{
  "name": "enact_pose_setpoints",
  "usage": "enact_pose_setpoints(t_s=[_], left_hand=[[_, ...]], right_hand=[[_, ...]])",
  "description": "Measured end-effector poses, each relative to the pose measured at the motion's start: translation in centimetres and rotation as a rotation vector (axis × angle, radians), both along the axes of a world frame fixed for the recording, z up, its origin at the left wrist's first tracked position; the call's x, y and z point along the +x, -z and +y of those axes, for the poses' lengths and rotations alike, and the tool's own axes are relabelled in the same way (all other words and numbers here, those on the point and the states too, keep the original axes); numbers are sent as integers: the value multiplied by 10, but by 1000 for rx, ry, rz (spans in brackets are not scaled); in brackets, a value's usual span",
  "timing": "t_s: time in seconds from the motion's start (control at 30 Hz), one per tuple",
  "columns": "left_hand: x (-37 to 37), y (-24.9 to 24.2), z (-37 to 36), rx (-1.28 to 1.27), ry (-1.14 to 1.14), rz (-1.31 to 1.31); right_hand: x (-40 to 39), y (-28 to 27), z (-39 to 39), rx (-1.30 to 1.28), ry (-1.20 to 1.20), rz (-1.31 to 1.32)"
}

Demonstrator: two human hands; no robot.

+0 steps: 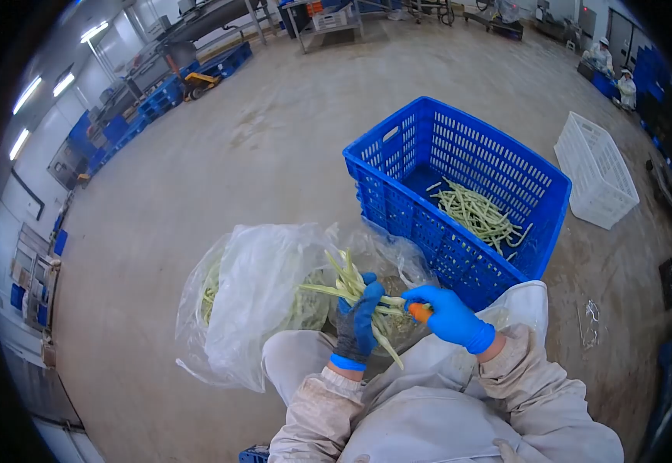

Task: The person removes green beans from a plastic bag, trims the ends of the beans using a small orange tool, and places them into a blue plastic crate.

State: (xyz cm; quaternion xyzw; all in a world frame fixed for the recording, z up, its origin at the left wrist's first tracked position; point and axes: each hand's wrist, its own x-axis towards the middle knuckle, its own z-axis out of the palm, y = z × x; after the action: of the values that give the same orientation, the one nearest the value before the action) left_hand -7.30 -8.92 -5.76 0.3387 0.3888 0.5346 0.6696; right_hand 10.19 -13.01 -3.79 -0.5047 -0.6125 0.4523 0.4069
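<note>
My left hand point(357, 322), in a grey and blue work glove, is closed around a bunch of pale green beans point(341, 285). The pods stick out above and below the fingers. My right hand point(451, 318), in a blue glove, grips a small tool with an orange handle point(420, 312) right beside the bean ends. The tool's working end cannot be made out. Beneath and to the left of my hands, a clear plastic bag point(262, 270) with more beans inside rests on the floor. Ahead on the right, a blue crate point(467, 251) holds a loose heap of beans point(479, 212).
A white crate point(602, 174) stands on the floor beyond the blue one. A yellow pallet jack point(199, 83) and blue pallets line the far left. Two people in white sit at the far right. Scraps point(589, 322) lie on the floor to my right.
</note>
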Motion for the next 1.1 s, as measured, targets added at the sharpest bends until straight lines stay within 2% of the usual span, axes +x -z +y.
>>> enact_pose_setpoints(t_s=[0.03, 0.07, 0.13, 0.3, 0.47, 0.53, 0.67, 0.77, 0.83, 0.9, 0.97, 1.03, 1.07, 1.1], left_hand=[[0, 0, 0, 1, 1, 0], [0, -1, 0, -56, 9, -22], [-2, 0, 1, -113, 16, -44], [-7, 3, 1, -217, 139, -151], [-6, 4, 0, -211, 148, -175], [-7, 4, 0, -205, 151, -175], [-15, 5, 4, -251, 352, -108], [-19, -10, 1, -259, 513, -106], [-19, -17, -4, -273, 617, -102], [-20, -13, -2, -253, 610, -110], [-22, -6, 2, -236, 594, -116], [-27, 3, 5, -238, 471, -236], [-29, 9, 8, -243, 464, -233], [-30, 14, 11, -240, 395, -402]], right_hand=[[-1, 0, -1, 172, 11, -176], [-2, 1, -1, 174, 11, -176], [-4, 4, 0, 382, -9, -395], [-10, 6, -2, 434, 14, -421], [-10, 1, -4, 427, 22, -392], [-8, 1, -4, 458, 5, -456], [-5, -6, -8, 411, -140, -418], [5, -11, 4, 478, -265, -388], [22, -18, 23, 577, -76, -454], [38, -40, 38, 669, 275, -439], [60, -44, 49, 627, 631, -193], [88, -30, 56, 493, 897, 151], [92, -16, 56, 486, 893, 155], [93, 1, 53, 428, 839, 107]])
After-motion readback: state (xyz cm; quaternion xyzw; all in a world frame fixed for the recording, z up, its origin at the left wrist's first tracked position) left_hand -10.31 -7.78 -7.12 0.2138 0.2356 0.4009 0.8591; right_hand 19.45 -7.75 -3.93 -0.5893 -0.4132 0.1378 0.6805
